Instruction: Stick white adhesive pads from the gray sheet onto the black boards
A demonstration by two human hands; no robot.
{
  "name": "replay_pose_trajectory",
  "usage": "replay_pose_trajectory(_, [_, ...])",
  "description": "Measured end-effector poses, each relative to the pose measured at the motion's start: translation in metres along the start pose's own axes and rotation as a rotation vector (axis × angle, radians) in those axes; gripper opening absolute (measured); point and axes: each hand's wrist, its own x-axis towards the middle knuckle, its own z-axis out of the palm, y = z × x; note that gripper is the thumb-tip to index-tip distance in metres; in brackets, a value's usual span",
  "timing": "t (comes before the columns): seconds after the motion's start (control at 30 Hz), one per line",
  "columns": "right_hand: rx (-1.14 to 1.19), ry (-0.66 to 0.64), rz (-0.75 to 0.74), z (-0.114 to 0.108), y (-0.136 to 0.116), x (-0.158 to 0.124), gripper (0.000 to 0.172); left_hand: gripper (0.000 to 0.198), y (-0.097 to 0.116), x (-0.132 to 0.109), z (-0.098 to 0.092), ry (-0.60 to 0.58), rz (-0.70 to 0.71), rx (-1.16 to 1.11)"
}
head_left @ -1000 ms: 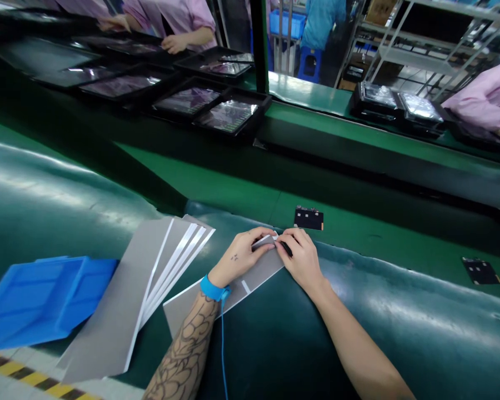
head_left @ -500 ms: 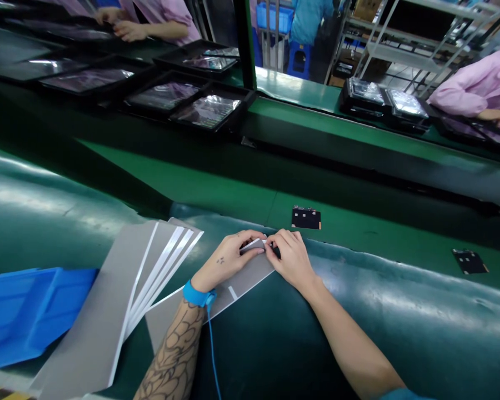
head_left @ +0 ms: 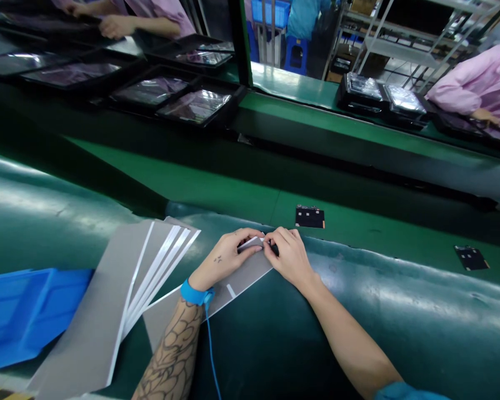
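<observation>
A long grey strip (head_left: 237, 280) lies slantwise on the dark green mat in front of me. My left hand (head_left: 227, 258) rests on its far end, fingers curled and pinching a small white tab there. My right hand (head_left: 289, 255) meets it from the right, fingers closed on the same end, with a small dark piece between its fingertips. A blue wrist strap (head_left: 194, 293) with a blue cord circles my left wrist.
A fanned stack of grey strips (head_left: 120, 300) lies to the left, beside a blue tray (head_left: 20, 314). Two small black circuit boards (head_left: 309, 216) (head_left: 470, 258) sit on the green belt. Black trays (head_left: 194, 105) line the far side, where people in pink sleeves (head_left: 475, 89) work.
Both hands stay pinched at the strip's far end with only slight finger movement. The view has drifted a little, so things sit slightly further left.
</observation>
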Motion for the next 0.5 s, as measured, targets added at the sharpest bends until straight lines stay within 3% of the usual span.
replay_pose_trajectory(0.33, [-0.03, -0.015, 0.009, 0.0, 0.001, 0.001, 0.009, 0.025, -0.006, 0.001, 0.002, 0.011, 0.011, -0.005])
replay_pose_trajectory(0.5, [-0.01, -0.03, -0.023, -0.008, 0.002, -0.006, 0.02, 0.026, 0.0, -0.002, 0.012, 0.069, 0.035, -0.037])
